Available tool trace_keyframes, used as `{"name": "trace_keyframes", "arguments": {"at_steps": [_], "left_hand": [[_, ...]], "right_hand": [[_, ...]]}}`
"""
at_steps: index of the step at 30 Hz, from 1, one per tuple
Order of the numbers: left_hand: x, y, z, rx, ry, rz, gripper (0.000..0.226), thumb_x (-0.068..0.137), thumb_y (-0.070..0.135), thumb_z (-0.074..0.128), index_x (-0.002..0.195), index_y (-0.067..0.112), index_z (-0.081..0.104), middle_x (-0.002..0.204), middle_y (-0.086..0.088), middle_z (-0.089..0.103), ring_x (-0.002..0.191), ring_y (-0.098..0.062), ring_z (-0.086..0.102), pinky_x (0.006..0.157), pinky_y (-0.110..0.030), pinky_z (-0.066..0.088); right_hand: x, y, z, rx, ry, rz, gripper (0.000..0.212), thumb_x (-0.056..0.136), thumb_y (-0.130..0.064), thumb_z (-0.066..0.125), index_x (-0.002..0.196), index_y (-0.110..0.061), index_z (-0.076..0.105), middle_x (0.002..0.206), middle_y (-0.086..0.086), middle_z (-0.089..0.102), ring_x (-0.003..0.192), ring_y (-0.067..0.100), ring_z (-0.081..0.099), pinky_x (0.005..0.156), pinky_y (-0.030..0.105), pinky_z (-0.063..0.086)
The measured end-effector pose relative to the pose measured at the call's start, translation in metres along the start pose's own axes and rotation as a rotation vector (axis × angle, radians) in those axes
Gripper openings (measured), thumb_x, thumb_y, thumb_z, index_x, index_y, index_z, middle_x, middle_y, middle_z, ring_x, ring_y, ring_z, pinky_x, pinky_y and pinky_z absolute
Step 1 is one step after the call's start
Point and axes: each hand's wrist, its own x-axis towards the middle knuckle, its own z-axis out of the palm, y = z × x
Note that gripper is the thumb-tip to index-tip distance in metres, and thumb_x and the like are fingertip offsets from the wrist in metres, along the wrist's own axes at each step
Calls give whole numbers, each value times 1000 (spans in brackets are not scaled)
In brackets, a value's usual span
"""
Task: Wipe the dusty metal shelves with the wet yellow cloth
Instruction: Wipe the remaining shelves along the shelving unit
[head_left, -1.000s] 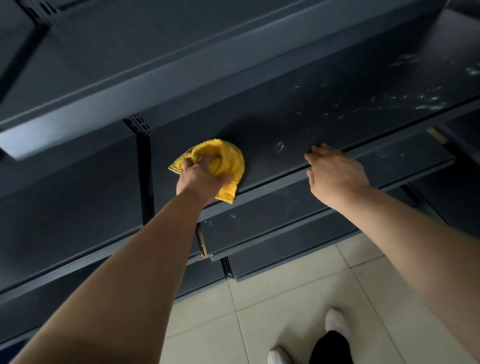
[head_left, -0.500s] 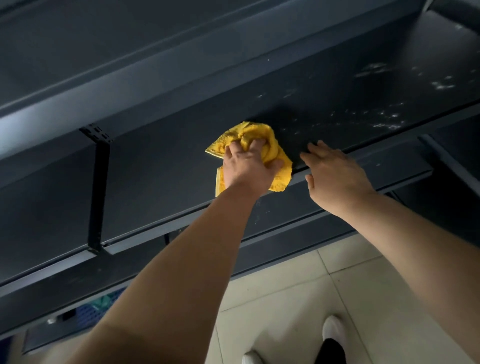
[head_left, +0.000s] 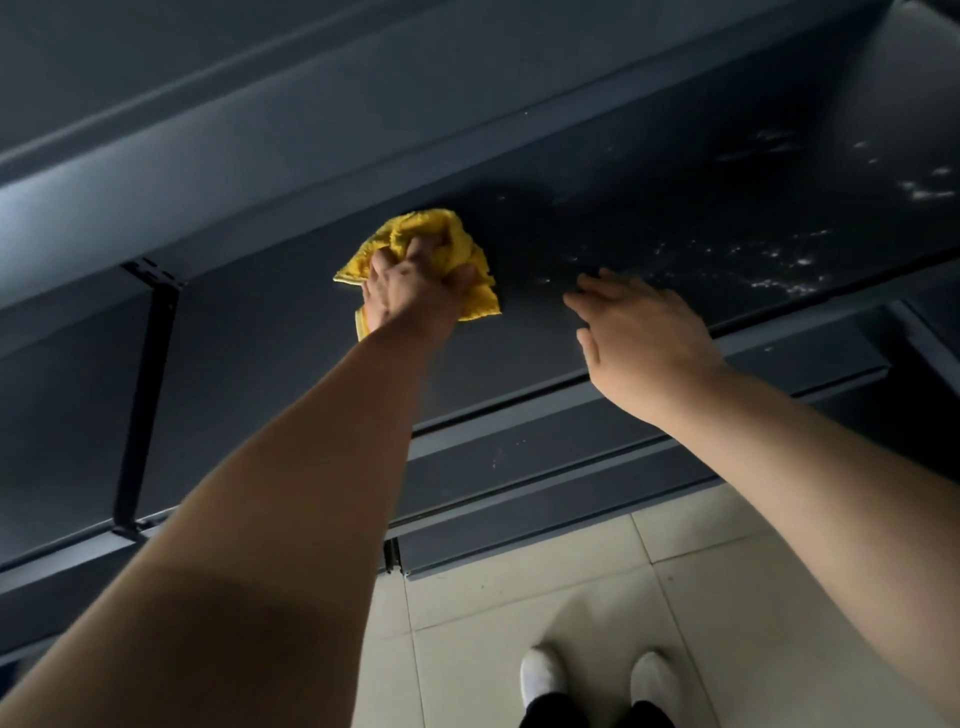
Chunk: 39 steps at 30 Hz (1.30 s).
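A crumpled yellow cloth (head_left: 447, 236) lies on the dark metal shelf (head_left: 649, 244), towards its back. My left hand (head_left: 410, 293) grips the cloth from the near side and presses it on the shelf. To the right, my right hand (head_left: 641, 332) is open with straight fingers over the shelf's front part; whether it touches the surface I cannot tell. White dust specks (head_left: 779, 265) cover the shelf to the right of both hands.
Another shelf (head_left: 208, 171) juts out above the one under my hands. Lower shelves (head_left: 571, 467) step out below it. A slotted upright post (head_left: 137, 395) stands at the left. My white shoes (head_left: 597, 675) stand on the pale tiled floor (head_left: 519, 582).
My left hand has slid the cloth right and then deeper towards the shelf's back. My right hand has left the front edge and now lies further in over the shelf.
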Motion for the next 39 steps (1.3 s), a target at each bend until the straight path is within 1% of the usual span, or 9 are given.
{"name": "trace_keyframes", "arguments": {"at_steps": [5,8,13,18,20,25,30,35,39], "left_hand": [[33,2,-1,28,1,57,62,85,60,54,141,36,39,141,-13,33,126,-37,44,104,-45,38],[49,14,-2,30,-42,106,64,85,59,55,142,34,37,140,-14,34,126,-38,44,104,-43,39],[47,58,7,74,-98,286,63,92,56,48,146,28,35,147,-11,37,133,-35,39,107,-41,36],[35,100,22,62,-137,384,61,91,56,49,146,34,34,148,-8,33,134,-32,37,106,-40,33],[29,110,28,57,-153,402,61,90,56,50,145,37,33,147,-10,30,133,-32,37,106,-42,33],[16,116,32,43,-182,421,59,90,56,51,144,40,33,142,-8,30,130,-33,39,104,-42,34],[-14,109,30,58,-214,449,55,92,53,49,142,39,34,139,-8,31,129,-33,38,102,-44,36],[-50,83,22,30,-218,460,53,93,52,48,142,39,33,133,-8,35,126,-32,37,107,-42,31],[-76,58,19,-64,-254,432,64,92,47,53,147,41,19,141,-10,32,134,-36,31,112,-47,26]], "right_hand": [[11,4,4,7,72,5,35,94,-26,46,128,-24,55,134,-5,55,121,22,48,90,36,40],[13,9,8,13,109,-33,31,90,-26,54,120,-22,61,123,-2,63,109,25,58,82,35,44],[10,13,16,68,160,-45,33,82,-21,69,113,-13,69,116,7,69,101,30,67,79,41,54],[9,16,13,176,174,-42,35,85,-24,68,119,-16,67,128,2,64,113,22,64,88,37,53],[5,23,8,190,199,-7,32,87,-25,67,119,-21,67,128,-2,64,112,22,64,86,38,54],[-14,39,3,39,265,83,19,81,-37,70,93,-24,76,93,-3,75,88,25,64,74,36,48],[-19,35,-5,13,164,98,24,91,-37,57,109,-27,69,107,-5,71,99,21,62,84,34,48],[-31,28,-9,61,99,149,22,95,-31,51,111,-25,64,107,-4,67,97,20,62,76,31,48],[-32,19,-17,227,154,257,26,91,-10,52,116,-17,55,110,3,61,89,22,63,67,29,45]]}}
